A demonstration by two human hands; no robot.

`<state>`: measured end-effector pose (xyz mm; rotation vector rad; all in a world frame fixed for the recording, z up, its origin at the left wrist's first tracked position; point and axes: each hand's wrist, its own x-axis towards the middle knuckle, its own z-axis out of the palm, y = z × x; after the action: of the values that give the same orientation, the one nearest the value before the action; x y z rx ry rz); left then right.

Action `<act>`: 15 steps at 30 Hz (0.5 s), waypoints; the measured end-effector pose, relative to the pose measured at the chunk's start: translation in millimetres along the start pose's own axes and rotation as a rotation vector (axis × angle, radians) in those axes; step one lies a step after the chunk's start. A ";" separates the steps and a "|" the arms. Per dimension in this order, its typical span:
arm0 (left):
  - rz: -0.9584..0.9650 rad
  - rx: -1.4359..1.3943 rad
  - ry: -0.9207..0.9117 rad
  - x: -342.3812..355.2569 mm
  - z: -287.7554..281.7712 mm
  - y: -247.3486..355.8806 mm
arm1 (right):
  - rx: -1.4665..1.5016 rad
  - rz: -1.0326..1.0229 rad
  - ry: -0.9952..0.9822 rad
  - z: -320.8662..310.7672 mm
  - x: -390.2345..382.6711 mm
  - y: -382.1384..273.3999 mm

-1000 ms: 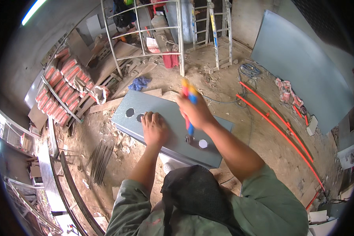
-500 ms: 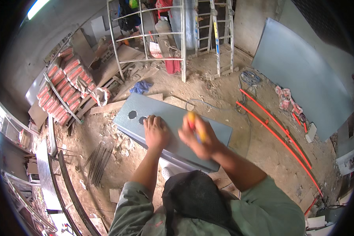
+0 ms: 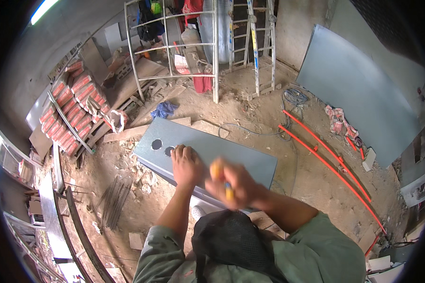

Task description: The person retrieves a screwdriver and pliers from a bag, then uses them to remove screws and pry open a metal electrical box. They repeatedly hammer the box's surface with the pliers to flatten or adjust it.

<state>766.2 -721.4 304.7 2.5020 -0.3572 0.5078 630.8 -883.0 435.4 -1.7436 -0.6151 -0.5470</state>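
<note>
A long grey sheet-metal box (image 3: 231,153) lies across in front of me, with two round holes cut near its left end. My left hand (image 3: 186,165) rests on its top, palm down, the fingertips at the edge of the right-hand hole (image 3: 169,151). My right hand (image 3: 238,186) is closed round a yellow-and-orange handled tool (image 3: 217,170), held above the near side of the box. Motion blurs the tool, and its working end cannot be made out.
Red-and-white sacks (image 3: 73,111) are stacked at the left on a pallet. Metal scaffold frames (image 3: 216,56) and a ladder (image 3: 255,52) stand at the back. Orange pipes (image 3: 335,177) and a cable coil (image 3: 295,96) lie on the dirt floor; a large metal sheet (image 3: 359,94) leans at the right.
My right hand has moved down and left with the yellow-and-orange handled tool, closer to my body. The left hand stays by the hole. The whole view has shifted slightly.
</note>
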 end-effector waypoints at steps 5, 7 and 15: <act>0.039 0.048 0.043 -0.2 -0.7 11.9 | 0.513 0.939 0.315 -28.0 86.6 133.7; 0.015 0.024 0.010 0.0 -7.2 15.2 | 0.597 0.978 0.393 -38.2 82.3 140.7; 0.010 0.027 0.043 -5.1 1.0 0.1 | 0.196 0.075 0.051 -21.2 -20.8 16.6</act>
<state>761.8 -721.3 301.8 2.5124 -0.3488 0.5735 625.0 -909.7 415.1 -1.5569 -0.5468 -0.4622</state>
